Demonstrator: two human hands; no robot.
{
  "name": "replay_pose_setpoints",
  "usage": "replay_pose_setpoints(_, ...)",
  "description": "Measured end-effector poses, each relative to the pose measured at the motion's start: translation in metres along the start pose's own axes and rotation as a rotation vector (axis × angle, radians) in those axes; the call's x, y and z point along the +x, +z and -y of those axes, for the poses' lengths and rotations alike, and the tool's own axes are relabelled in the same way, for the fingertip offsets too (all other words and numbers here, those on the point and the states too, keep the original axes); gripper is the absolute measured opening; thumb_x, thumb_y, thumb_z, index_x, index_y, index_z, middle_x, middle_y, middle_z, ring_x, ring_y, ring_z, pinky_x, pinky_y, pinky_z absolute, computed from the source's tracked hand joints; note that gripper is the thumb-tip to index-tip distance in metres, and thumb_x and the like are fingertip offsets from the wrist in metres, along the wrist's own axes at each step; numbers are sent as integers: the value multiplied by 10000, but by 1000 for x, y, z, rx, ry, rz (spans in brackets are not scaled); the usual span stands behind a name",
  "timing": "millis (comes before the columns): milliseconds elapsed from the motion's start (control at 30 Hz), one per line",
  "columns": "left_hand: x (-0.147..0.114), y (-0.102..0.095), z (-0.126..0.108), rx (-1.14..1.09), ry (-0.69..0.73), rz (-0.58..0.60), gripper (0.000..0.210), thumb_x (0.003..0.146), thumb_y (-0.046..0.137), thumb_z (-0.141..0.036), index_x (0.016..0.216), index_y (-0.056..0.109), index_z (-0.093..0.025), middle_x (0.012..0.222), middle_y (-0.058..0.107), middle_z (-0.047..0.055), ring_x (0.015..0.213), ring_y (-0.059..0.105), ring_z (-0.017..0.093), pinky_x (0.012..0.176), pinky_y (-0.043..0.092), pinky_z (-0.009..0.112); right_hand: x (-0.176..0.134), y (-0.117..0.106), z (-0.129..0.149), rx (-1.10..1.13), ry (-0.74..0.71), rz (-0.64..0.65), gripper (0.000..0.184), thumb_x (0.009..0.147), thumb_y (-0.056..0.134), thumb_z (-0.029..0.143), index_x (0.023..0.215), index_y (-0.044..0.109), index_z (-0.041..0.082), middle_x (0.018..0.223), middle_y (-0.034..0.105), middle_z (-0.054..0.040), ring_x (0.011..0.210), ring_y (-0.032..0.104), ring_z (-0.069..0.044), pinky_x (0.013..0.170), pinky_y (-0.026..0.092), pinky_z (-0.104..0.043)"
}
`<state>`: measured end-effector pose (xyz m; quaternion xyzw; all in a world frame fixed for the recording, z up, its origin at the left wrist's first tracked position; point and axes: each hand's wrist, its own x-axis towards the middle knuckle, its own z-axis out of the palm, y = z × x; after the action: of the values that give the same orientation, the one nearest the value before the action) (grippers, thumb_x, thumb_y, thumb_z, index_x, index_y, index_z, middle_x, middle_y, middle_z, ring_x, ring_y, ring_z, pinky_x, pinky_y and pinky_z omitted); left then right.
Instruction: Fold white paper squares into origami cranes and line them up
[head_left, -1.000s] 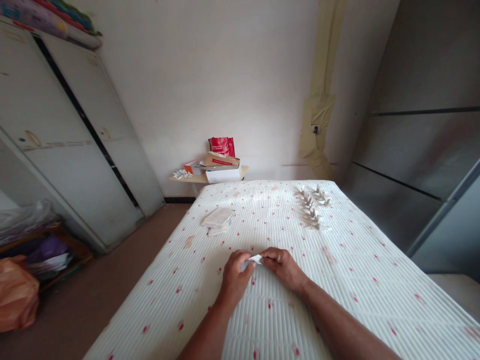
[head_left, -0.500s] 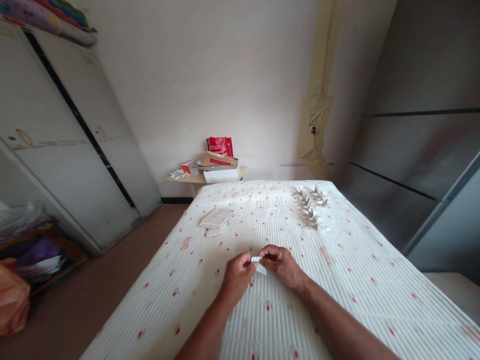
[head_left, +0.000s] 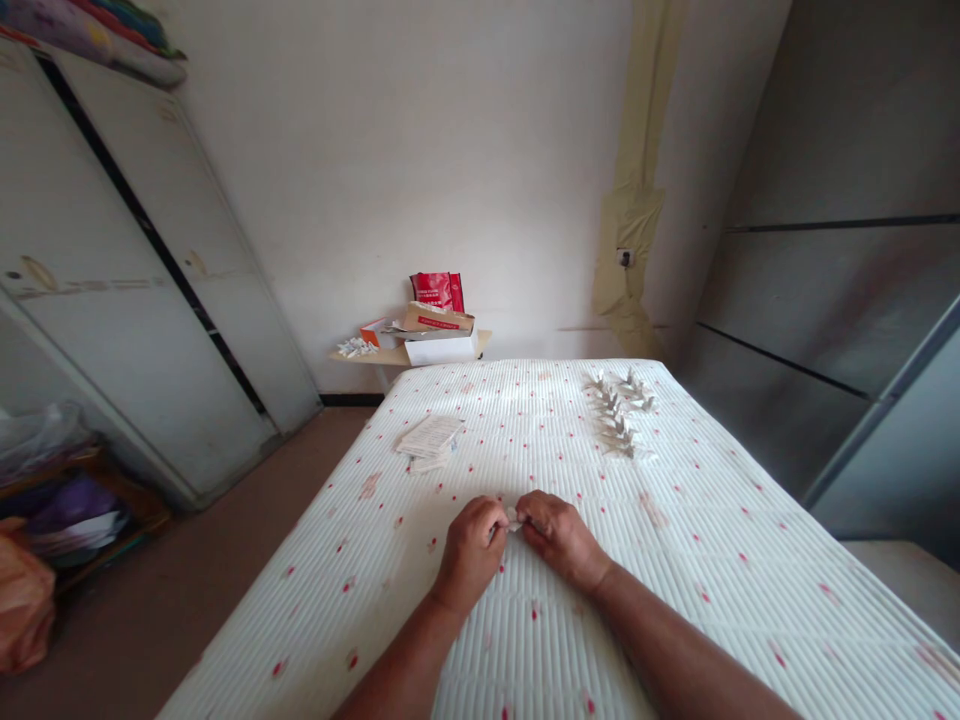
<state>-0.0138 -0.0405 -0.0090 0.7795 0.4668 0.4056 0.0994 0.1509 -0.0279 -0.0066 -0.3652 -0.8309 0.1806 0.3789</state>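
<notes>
Between my two hands is a small piece of folded paper (head_left: 514, 519), white and mostly covered by my fingers. My left hand (head_left: 474, 545) pinches its left side, the thumb pressed against the curled fingers. From the right, my right hand (head_left: 559, 535) grips the other side with fingers bent over it. Both hands are just above the bed, near its middle. Farther off on the right stand several folded paper cranes (head_left: 616, 408) in rough rows. A stack of printed paper sheets (head_left: 431, 440) lies to the left, beyond my left hand.
The bed (head_left: 525, 640) has a ribbed white cover with red spots. Past its far edge, a small shelf (head_left: 386, 356) carries a white box (head_left: 442, 349), a red bag (head_left: 437, 291) and a pile of small white pieces (head_left: 357, 347). Cabinets (head_left: 150, 270) stand left.
The paper was partly visible as a flat folded strip with a flap hanging down; now less of it shows. My hands have turned over it, knuckles more upward.
</notes>
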Motion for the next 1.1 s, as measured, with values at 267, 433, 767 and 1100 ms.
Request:
replay_pose_setpoints(267,-11,1,6,159,7,112,233,648,429,30,665,512,-187,720,518,2,741,494,136,677,379,234,-2,4,2,-205,-69,118,177,721,499,23,732,572,184,756,545,-22,741,505,-151,692,384,-250)
replay_pose_setpoints(433,-14,-4,3,197,45,175,200,708,472,-10,702,560,-190,758,547,15,777,507,150,713,389,255,-3,3,1,-223,-65,134,169,733,498,39,727,583,185,753,544,-19,746,504,-150,698,377,-249)
replay_pose_setpoints(767,-14,-6,2,219,49,220,192,781,477,-92,684,612,-187,760,574,25,776,517,151,726,395,267,-3,-3,-3,-125,-19,162,147,769,554,79,696,633,179,777,576,-25,754,536,-136,693,389,-234)
replay_pose_setpoints(1100,-8,0,3,182,-101,180,149,766,478,-100,652,532,-179,746,541,11,767,511,142,723,396,256,6,2,2,-211,188,201,172,791,478,91,690,600,159,757,535,-14,736,519,-121,683,365,-226)
